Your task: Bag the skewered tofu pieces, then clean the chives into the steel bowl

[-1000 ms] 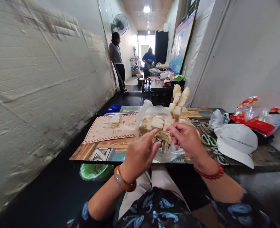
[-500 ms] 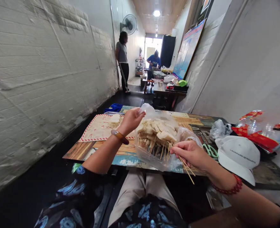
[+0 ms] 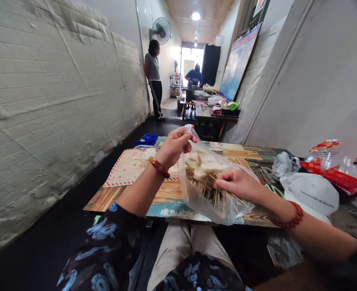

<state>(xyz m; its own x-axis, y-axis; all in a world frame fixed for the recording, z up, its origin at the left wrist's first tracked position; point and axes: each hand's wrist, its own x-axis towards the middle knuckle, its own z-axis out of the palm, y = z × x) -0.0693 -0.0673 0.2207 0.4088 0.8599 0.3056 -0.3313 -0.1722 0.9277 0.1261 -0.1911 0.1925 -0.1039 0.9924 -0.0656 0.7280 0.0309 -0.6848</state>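
Observation:
A clear plastic bag [image 3: 186, 190] lies on the table in front of me, full of pale, flat food pieces [image 3: 204, 166] on thin wooden skewers. My left hand [image 3: 178, 146] pinches the bag's upper left edge and holds it raised. At the bag's right side, my right hand [image 3: 237, 184] is closed around several skewers [image 3: 223, 202], their bare ends pointing toward me; its fingertips are partly hidden. Left of the bag is a paper mat [image 3: 125, 166] with a red striped border, carrying a few pale pieces [image 3: 150, 154] partly behind my left arm.
On the right lie green-handled scissors [image 3: 277, 192], a white cap [image 3: 313, 194], a crumpled plastic bag [image 3: 284, 163] and red-and-clear packaging [image 3: 332, 165]. A blue cloth [image 3: 146, 140] sits at the far left edge. Farther off are a second table [image 3: 204, 111] and two people.
My left hand has moved right and pulled the bag's edge higher. My right hand has moved slightly up, and its skewers now lie in over the bag's opening instead of sticking out toward me.

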